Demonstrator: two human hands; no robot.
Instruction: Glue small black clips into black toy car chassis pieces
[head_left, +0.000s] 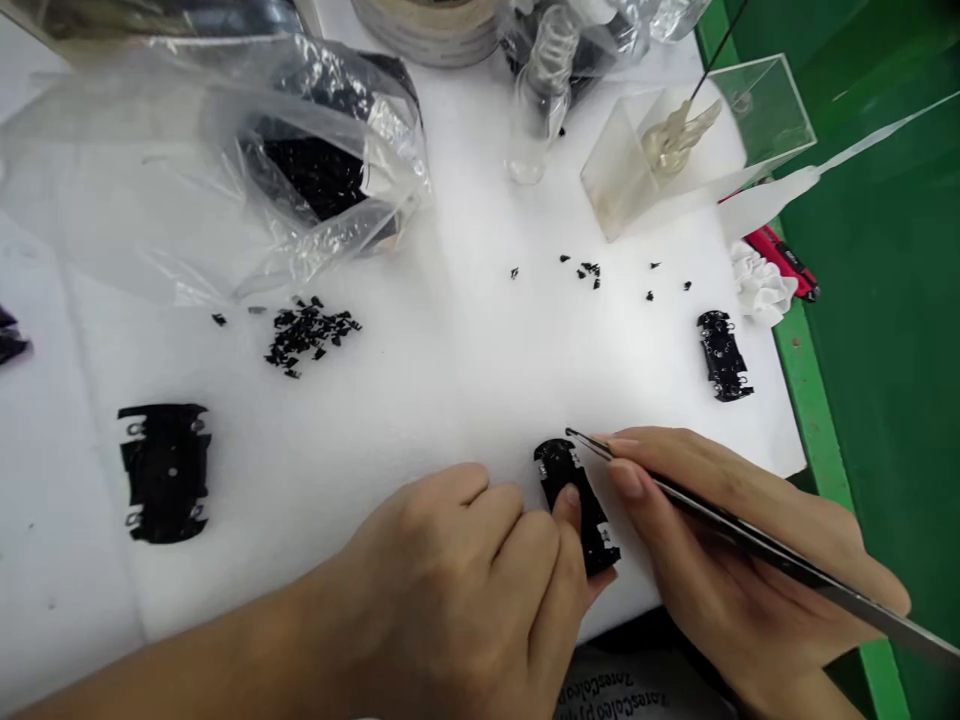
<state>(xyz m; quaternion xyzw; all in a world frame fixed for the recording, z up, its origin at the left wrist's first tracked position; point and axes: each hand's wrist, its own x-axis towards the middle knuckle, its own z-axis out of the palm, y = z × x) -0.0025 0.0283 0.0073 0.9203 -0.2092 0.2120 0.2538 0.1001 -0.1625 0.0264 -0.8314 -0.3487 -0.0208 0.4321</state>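
while the left hand (442,590) pins a black tabbed strip (592,530) to white foam (420,420), the right hand (735,540) grips fine tweezers (750,530), tips just beside the strip's far end; beyond it lie a matching strip (724,355) rightward, and black bits (309,335) and a plastic bag (225,170) leftward.

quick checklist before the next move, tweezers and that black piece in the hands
Tweezers held in right hand: ok
Black piece pressed under left hand: ok
Tweezer tips touching the black piece: cannot tell, they sit right at its upper end
Loose black bits piled apart from the hands: ok
Stray black bits scattered away from that pile: not ok
Second black piece apart from the tweezers: ok
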